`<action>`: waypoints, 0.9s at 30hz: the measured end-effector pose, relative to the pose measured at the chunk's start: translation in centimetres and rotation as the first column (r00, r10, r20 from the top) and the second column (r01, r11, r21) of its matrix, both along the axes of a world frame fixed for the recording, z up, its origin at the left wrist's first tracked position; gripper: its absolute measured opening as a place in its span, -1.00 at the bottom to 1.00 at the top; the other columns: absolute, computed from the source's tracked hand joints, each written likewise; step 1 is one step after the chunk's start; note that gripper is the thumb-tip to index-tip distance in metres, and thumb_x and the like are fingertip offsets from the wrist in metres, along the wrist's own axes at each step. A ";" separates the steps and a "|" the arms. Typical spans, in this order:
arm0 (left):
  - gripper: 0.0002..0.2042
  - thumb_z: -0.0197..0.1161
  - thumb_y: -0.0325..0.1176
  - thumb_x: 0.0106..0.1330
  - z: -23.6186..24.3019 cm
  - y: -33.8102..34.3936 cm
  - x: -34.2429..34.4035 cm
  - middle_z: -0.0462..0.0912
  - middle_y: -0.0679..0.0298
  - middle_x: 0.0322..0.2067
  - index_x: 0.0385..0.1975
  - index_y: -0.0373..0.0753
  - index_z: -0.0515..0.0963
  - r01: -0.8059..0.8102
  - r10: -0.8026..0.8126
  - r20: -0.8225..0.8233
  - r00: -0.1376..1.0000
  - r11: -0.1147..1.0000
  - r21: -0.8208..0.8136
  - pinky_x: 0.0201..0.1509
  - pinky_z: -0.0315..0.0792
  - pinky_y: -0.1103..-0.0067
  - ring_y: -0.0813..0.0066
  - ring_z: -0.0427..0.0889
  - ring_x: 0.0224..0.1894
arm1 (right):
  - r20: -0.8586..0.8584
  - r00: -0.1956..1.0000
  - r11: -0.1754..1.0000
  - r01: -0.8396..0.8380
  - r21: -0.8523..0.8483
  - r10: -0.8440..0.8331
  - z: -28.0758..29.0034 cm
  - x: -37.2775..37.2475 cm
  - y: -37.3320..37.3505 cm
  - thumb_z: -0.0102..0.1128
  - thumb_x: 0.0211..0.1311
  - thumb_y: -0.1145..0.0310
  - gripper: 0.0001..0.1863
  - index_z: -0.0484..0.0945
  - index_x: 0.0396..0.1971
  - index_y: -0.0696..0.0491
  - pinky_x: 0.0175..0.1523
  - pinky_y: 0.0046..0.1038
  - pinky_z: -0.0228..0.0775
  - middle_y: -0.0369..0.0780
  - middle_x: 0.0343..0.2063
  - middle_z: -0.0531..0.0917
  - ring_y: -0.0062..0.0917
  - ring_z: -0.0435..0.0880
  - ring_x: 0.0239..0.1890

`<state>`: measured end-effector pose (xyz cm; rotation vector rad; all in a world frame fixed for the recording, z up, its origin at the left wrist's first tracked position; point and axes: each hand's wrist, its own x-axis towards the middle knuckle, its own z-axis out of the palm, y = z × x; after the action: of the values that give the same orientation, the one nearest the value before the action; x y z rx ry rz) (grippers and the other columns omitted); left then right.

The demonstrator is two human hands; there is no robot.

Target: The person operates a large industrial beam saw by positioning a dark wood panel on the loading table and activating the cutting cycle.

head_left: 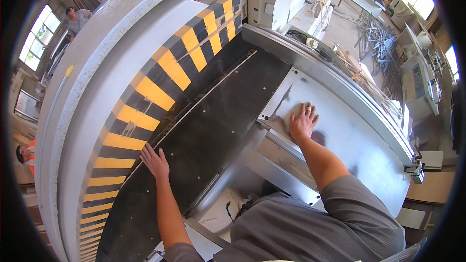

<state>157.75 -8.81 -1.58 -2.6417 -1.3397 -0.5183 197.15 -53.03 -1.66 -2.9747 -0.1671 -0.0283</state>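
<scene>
My left hand point(156, 163) reaches over the black machine bed point(213, 111), its fingers stretched out to the lower edge of a beam with yellow and black stripes point(145, 93). The fingertips are at that edge; whether they touch the beam or the bed beneath it I cannot tell. My right hand point(303, 122), with a ring on one finger, lies spread on a smooth silver metal table point(359, 140) beside the bed. Neither hand holds anything. Dark smudges mark the metal around my right hand.
A raised metal rail point(335, 77) runs along the table's far side, with cables behind it. Loose metal strips point(381, 43) lie piled on the floor at the far right. Two other people point(77, 19) show at the left edge, beyond the beam.
</scene>
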 end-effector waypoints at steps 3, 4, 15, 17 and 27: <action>-0.36 0.02 -0.04 0.56 -1.1 -0.1 1.1 0.15 -0.03 0.51 0.48 -0.32 0.16 -0.070 0.064 -0.094 0.994 0.995 -0.068 0.60 -0.03 0.11 -0.02 0.10 0.55 | -0.048 0.999 1.000 -0.002 -0.017 0.001 1.4 -0.4 0.1 -0.09 0.47 -0.01 -0.25 0.10 0.54 0.03 0.63 0.06 -0.41 -0.09 0.57 0.05 -0.18 -0.19 0.64; -0.35 0.01 -0.03 0.56 -1.3 -0.9 1.1 0.15 -0.02 0.51 0.49 -0.32 0.15 -0.092 0.082 -0.098 0.992 0.991 -0.097 0.60 -0.02 0.12 0.00 0.11 0.55 | -0.054 0.999 1.000 0.001 -0.022 -0.002 1.5 -0.4 -0.1 -0.09 0.47 -0.01 -0.25 0.10 0.54 0.03 0.63 0.06 -0.41 -0.09 0.57 0.05 -0.18 -0.19 0.64; -0.35 0.51 -0.14 0.14 2.3 -23.5 -9.4 0.49 0.08 0.20 0.23 -0.20 0.46 0.011 -0.020 -0.035 0.999 0.968 -0.251 0.41 0.20 0.04 0.03 0.39 0.30 | 0.118 0.986 0.960 -0.146 0.238 0.120 0.0 -0.3 -2.0 -0.08 0.51 -0.04 -0.24 0.03 0.57 -0.05 0.62 0.08 -0.38 -0.07 0.59 -0.04 -0.17 -0.19 0.64; -0.47 0.58 -0.20 0.02 2.2 -27.8 -12.6 0.57 0.17 0.04 0.02 -0.17 0.59 0.015 -0.031 -0.043 0.999 0.946 -0.325 0.33 0.25 0.07 0.06 0.44 0.23 | 0.213 0.960 0.923 -0.240 0.301 0.180 -0.2 -0.5 -2.1 -0.01 0.48 -0.02 -0.28 0.14 0.53 -0.05 0.61 0.11 -0.39 -0.07 0.57 0.03 -0.14 -0.18 0.64; -0.54 0.56 -0.47 -0.07 14.1 -37.5 -31.4 0.65 0.18 -0.09 -0.08 -0.20 0.63 0.092 -0.091 0.017 0.996 0.995 -0.045 0.10 0.50 0.30 0.11 0.63 -0.02 | 0.168 0.329 0.271 -0.917 0.294 0.929 0.6 -3.3 -7.5 0.28 0.27 0.07 -0.49 0.53 0.11 0.06 0.46 0.10 0.01 -0.12 0.09 0.57 -0.18 0.45 0.27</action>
<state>126.31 -46.32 12.54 -2.7521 -1.2532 -0.5256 193.85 -60.48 -1.10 -2.0431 -1.6894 0.1320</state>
